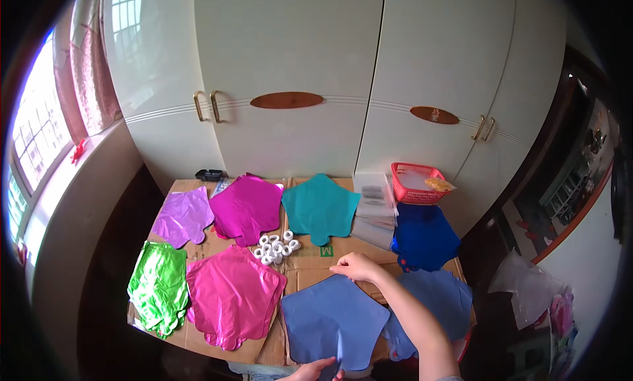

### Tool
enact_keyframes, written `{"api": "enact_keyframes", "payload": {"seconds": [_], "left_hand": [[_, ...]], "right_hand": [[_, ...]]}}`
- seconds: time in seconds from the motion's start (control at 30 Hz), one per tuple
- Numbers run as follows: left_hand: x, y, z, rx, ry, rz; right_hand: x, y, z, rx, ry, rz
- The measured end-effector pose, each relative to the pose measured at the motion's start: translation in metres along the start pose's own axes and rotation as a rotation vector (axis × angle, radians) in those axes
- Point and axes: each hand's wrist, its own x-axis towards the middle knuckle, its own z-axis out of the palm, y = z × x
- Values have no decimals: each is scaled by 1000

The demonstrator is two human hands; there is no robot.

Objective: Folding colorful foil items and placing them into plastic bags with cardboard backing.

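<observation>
Two hands at 1 grey-blue foil [330, 321], nearer than the rolls [275, 248] & to their R: L hand [315, 369] pinches its tail; R hand [356, 267] bunched at top edge, grip unclear. Prob. best: light pinch, even tension, min. creasing. Cardboard [306, 275] under rolls; cupboard [290, 44] behind them; window [39, 97] far L of them.

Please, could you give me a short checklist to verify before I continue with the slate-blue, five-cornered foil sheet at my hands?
1. Slate-blue, five-cornered foil sheet smooth: not ok, creased near its lower tab.
2. Left hand at that tab: ok.
3. Right hand at the sheet's top corner: ok.
4. Small white rings clear of the sheet: ok, heaped apart from it.
5. Firm hold by both hands: cannot tell.
</observation>
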Motion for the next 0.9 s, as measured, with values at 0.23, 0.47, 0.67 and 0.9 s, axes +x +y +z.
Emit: {"api": "enact_keyframes", "payload": {"seconds": [0.23,0.47,0.67,0.9], "left_hand": [[7,45,8,74,-26,-29],[23,63,9,81,-37,-68],[23,64,15,54,13,-42],[32,64,11,43,-14,-41]], "right_hand": [[24,19,-25,-18,130,-18],[39,22,-25,-181,289,-38],[16,2,-7,-282,606,-218],[-42,-3,58,-423,558,-485]]}}
